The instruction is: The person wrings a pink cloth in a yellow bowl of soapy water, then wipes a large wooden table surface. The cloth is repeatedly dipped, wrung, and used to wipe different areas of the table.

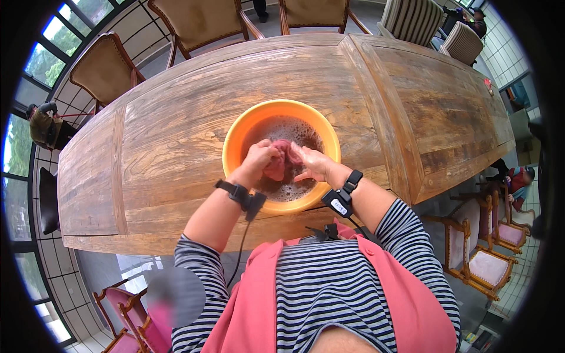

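Note:
An orange plastic basin [235, 138] holds murky, sudsy water [276, 126] with bubbles on its surface. Bunched up over the water is a wet reddish-pink cloth [274, 169]. My left hand [259, 157] is closed on the cloth's left side, fingers curled into it. My right hand [313, 163] is at the cloth's right side, its fingers stretched out and the thumb apart; the fingertips appear to touch the cloth. Part of the cloth is hidden behind my hands.
The basin stands near the front edge of a long wooden table [182, 129]. Upholstered chairs [197, 23] line its far side, and more chairs [479, 253] stand at the right. Other people are at the far left [50, 126] and right [518, 182]. A cable [240, 253] hangs from my left wrist strap.

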